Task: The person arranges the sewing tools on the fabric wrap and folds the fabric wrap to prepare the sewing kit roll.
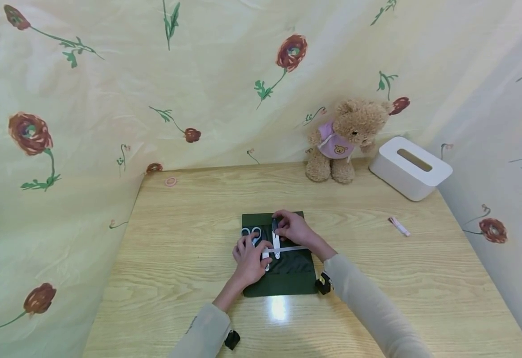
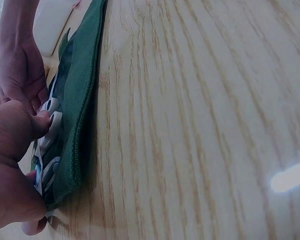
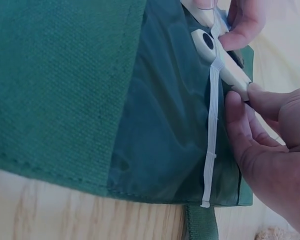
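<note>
A dark green fabric tool roll (image 1: 279, 286) lies spread on the table, with a white elastic band (image 3: 210, 150) across it. My right hand (image 1: 293, 226) pinches the dark end of a slim white-handled tool (image 1: 276, 244). The holed white end of that tool passes under the elastic. My left hand (image 1: 248, 258) rests on the roll's left side, thumb and index finger spread around the band. Its thumb touches a second white tool (image 2: 54, 125). Scissors (image 1: 255, 231) with pale blue-grey loops sit under the left fingers, their lower part hidden.
A teddy bear (image 1: 332, 166) in a pink top sits at the back, beside a white tissue box (image 1: 406, 179). A small pink-and-white stick (image 1: 398, 226) lies right of the roll. A pink ring (image 1: 170, 182) is at the back left. Flowered cloth (image 1: 225, 89) hangs behind the table.
</note>
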Demonstrator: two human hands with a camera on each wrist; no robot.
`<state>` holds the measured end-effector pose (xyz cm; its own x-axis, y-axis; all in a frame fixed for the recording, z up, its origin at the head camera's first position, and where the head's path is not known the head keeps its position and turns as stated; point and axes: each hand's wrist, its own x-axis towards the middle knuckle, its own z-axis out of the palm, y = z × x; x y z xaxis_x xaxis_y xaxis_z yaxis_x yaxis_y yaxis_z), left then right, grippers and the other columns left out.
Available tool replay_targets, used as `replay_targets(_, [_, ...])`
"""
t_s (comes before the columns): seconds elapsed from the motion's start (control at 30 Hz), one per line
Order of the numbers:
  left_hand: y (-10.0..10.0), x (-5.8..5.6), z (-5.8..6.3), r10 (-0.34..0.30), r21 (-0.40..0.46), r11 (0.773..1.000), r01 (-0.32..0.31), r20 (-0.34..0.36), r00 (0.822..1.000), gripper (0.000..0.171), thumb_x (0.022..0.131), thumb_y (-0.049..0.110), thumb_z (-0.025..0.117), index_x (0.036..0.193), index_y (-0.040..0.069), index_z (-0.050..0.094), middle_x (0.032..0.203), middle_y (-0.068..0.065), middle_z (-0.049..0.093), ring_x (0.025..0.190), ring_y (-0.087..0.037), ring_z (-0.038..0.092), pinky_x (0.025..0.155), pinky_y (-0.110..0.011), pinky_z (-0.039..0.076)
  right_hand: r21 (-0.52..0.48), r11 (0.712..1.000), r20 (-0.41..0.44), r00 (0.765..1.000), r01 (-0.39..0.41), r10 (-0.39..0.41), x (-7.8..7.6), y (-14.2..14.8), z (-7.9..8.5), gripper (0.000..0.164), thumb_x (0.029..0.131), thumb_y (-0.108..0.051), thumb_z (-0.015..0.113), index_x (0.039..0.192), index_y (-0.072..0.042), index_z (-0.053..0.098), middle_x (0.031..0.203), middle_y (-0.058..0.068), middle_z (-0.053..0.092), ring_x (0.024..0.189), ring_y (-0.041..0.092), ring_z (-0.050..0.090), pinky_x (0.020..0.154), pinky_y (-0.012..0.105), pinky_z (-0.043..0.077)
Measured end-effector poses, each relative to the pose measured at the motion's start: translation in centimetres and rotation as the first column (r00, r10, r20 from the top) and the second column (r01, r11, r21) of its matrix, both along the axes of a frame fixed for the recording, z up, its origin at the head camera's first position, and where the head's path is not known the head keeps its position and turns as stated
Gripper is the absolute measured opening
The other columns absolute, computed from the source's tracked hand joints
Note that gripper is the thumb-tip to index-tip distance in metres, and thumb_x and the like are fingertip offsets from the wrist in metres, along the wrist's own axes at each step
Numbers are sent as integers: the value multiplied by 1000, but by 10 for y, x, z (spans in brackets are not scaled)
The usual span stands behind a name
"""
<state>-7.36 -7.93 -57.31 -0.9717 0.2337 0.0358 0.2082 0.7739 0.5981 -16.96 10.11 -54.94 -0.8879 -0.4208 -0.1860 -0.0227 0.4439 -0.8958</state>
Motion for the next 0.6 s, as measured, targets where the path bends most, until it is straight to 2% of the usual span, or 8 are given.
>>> replay_targets(0.27, [0,0,2,-1,-7,1000,1,15,1000,27,92,16,73,116,21,63,148,-20,32,132,-45,18,99,-67,18,84,996,1,999,-37,37,4,-2,4,43,90,5,68,131,1,57,85,9,62,63,19,62,61,34,54])
replay_targets(0.6, [0,0,1,-1,-12,1000,1,16,1000,29,92,17,73,119,21,63,148,-20,32,132,-45,19,99,-68,18,170,983,-37,996,-72,79,6,-1,6,41,89,1,71,128,0,59,83,5,61,66,17,59,61,32,50])
